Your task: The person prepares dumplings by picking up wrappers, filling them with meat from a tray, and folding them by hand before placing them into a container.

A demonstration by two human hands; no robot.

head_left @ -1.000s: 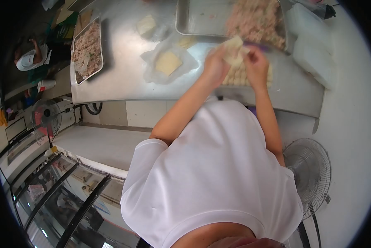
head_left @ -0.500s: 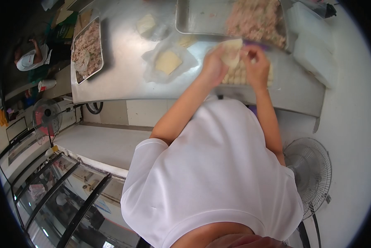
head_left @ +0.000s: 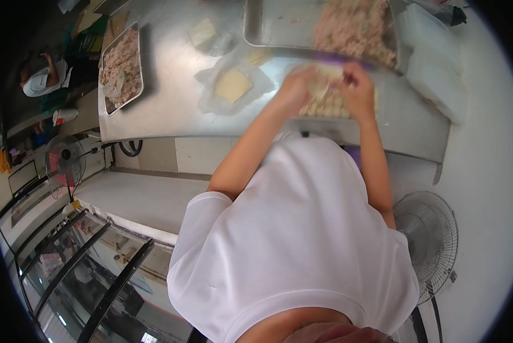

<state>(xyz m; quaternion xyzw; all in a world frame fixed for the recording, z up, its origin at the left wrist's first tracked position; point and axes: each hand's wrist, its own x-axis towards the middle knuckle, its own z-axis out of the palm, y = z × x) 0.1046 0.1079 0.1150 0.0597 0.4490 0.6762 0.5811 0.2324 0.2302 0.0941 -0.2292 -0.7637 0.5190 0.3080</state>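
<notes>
My left hand (head_left: 296,90) is blurred, its fingers closed on a pale dough wrapper (head_left: 320,89). Beside it, my right hand (head_left: 356,91) has its fingers bent together at the wrapper's right side; what they hold, if anything, is too small to tell. Under both hands lie rows of small pale dumplings (head_left: 329,108), partly hidden. A stack of square wrappers (head_left: 233,86) rests on a crinkled sheet to the left. Beyond the hands, a metal tray (head_left: 279,44) holds pinkish minced filling (head_left: 353,33) in its right part.
A second tray of filling (head_left: 122,70) stands at the left end of the metal table (head_left: 170,117). Translucent containers (head_left: 433,74) are at the right. One fan (head_left: 425,246) is at the lower right, another (head_left: 65,155) at the left. A person (head_left: 42,83) is in the far left background.
The wrapper, raised and spread between my hands before, is now lower and partly folded or blurred. My left hand has shifted slightly; my right fingers have drawn closer together.
</notes>
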